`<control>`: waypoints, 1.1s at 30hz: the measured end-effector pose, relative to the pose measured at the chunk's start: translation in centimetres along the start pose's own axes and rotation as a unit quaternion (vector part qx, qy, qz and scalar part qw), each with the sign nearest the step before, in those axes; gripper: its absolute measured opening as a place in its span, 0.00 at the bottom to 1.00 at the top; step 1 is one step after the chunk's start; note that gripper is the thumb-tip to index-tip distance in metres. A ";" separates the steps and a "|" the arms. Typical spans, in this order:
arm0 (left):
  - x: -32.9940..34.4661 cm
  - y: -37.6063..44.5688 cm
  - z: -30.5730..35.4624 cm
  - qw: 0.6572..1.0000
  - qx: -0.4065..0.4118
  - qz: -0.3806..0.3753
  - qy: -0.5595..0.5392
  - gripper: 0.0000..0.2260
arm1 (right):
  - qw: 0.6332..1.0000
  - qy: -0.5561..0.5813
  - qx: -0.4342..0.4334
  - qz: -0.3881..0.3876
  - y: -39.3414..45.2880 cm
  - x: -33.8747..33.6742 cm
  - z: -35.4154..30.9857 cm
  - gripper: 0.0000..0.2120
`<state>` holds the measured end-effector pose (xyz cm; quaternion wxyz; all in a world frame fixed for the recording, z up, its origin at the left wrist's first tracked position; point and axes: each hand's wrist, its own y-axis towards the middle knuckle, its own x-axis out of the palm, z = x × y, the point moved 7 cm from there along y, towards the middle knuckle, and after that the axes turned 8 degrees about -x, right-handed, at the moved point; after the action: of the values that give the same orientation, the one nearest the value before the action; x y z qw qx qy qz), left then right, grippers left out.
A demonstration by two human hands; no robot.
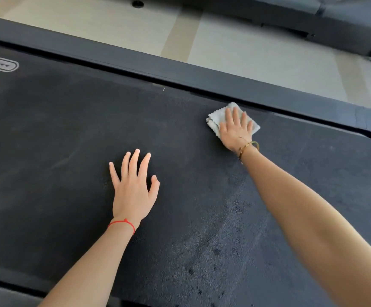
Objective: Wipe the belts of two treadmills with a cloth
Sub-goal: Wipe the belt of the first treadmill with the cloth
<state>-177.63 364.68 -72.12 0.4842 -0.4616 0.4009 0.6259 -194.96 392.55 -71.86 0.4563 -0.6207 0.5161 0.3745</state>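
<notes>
A black textured treadmill belt (69,134) fills most of the view. My right hand (235,127) lies flat, fingers spread, pressing a folded pale grey cloth (218,117) onto the belt close to its far edge. A gold bangle circles that wrist. My left hand (133,187) rests palm down on the bare belt near the middle, fingers apart, holding nothing; a red string is tied at its wrist. Faint damp streaks show on the belt between my arms.
The belt's far side rail (180,72) runs diagonally across the view. Beyond it is pale floor (257,52), then the dark base of a second treadmill (313,21) with a wheel at upper right. A printed logo (1,65) marks the belt at left.
</notes>
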 end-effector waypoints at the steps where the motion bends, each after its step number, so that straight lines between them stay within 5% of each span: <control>1: 0.1 0.0 0.0 1.000 0.000 -0.002 0.002 0.27 | 1.000 0.003 -0.002 0.004 0.6 0.2 -1.1 0.27; 6: 0.3 0.1 -0.1 1.000 0.002 -0.003 0.013 0.27 | 0.978 -0.040 -0.204 -0.010 -0.7 3.3 -9.9 0.26; 9: 0.3 0.1 -0.2 1.000 0.002 0.000 0.015 0.27 | 0.965 -0.056 -0.255 -0.002 -1.1 2.9 -8.8 0.26; 13: 0.4 0.0 -0.1 1.000 0.000 -0.008 0.024 0.27 | 0.989 -0.064 -0.122 0.044 2.0 -0.1 -2.6 0.26; 17: 0.5 0.2 0.0 0.999 -0.002 -0.014 0.031 0.27 | 0.999 -0.017 -0.025 0.038 4.8 0.5 -4.0 0.27; 23: 0.3 0.1 0.0 1.000 0.003 -0.004 0.028 0.27 | 0.965 -0.088 -0.245 -0.041 3.5 3.5 -13.3 0.26; 26: 0.3 0.0 -0.1 1.000 0.006 -0.001 0.025 0.27 | 0.949 -0.089 -0.300 -0.043 0.8 3.8 -12.2 0.26; 33: 0.3 0.1 -0.2 1.000 0.002 -0.004 0.015 0.27 | 0.999 -0.048 -0.015 0.008 2.3 -2.6 6.4 0.28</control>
<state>-177.71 364.59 -72.47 0.4814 -0.4712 0.4079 0.6163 -197.69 399.35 -71.77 0.4684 -0.6046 0.4924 0.4153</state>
